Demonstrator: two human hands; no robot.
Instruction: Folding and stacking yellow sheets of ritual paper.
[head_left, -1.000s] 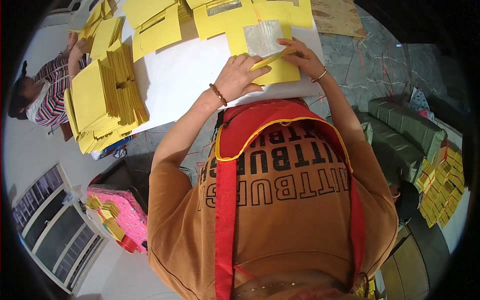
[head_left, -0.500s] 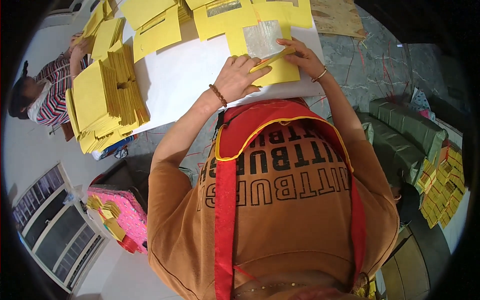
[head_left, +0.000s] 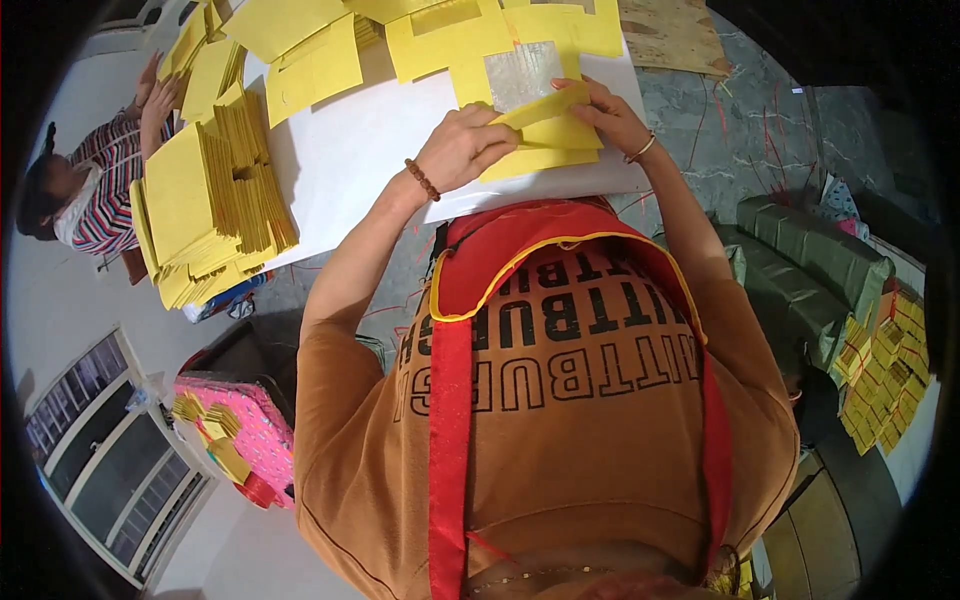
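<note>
A yellow paper sheet (head_left: 545,135) lies at the table's near edge, its near part folded up into a flap. Just beyond the flap is a silver, shiny rectangle (head_left: 524,78) on yellow paper. My left hand (head_left: 465,148), with a brown bead bracelet at the wrist, pinches the flap's left end; its fingertips are partly hidden. At the flap's right end, my right hand (head_left: 612,118) grips the paper between thumb and fingers.
The white tabletop (head_left: 350,165) carries more cut yellow sheets (head_left: 318,78) along its far side. A thick stack of folded yellow paper (head_left: 185,190) stands at the left. Beyond it, a person in a striped top (head_left: 105,180) handles yellow paper. Bundled yellow pieces (head_left: 885,375) lie at far right.
The flap has opened out from a narrow edge to a broader face toward me. My left hand has shifted slightly left, its fingers curling in. My right hand stays nearly in place.
</note>
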